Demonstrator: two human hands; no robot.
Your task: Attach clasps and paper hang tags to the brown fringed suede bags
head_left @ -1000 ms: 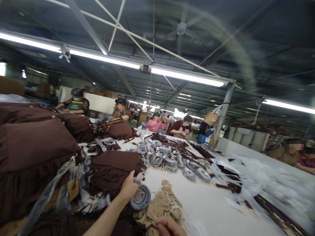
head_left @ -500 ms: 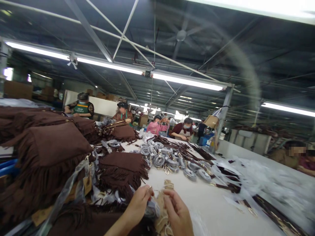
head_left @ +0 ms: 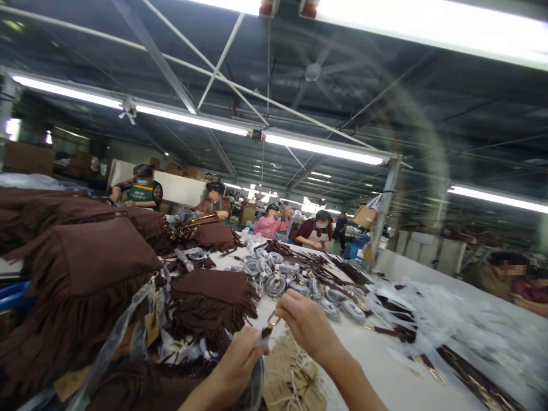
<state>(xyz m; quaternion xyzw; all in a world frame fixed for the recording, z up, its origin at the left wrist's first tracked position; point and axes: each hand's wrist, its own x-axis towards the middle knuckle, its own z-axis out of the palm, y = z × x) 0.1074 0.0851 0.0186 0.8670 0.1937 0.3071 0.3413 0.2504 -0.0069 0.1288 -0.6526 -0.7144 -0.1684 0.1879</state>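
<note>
left grip (head_left: 245,351) pinches a plastic-wrapped strap (head_left: 266,332), right grip (head_left: 295,314) its gold clasp (head_left: 272,323); beyond, plastic sleeves (head_left: 330,309) hold coiled straps (head_left: 275,283).

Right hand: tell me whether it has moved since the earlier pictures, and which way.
Yes: the right hand has moved up the view, closer to the pile of coiled straps.

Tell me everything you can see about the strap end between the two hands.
The strap end is dark brown and leather-like, carrying a gold-coloured metal clasp. Pale, see-through plastic covers part of it. It is held at a slant near the heap of brown paper tags, clasp toward the upper right. The left hand pinches the wrapped part; the right hand has its fingers on the clasp. The rest of the strap cannot be made out clearly.
</note>
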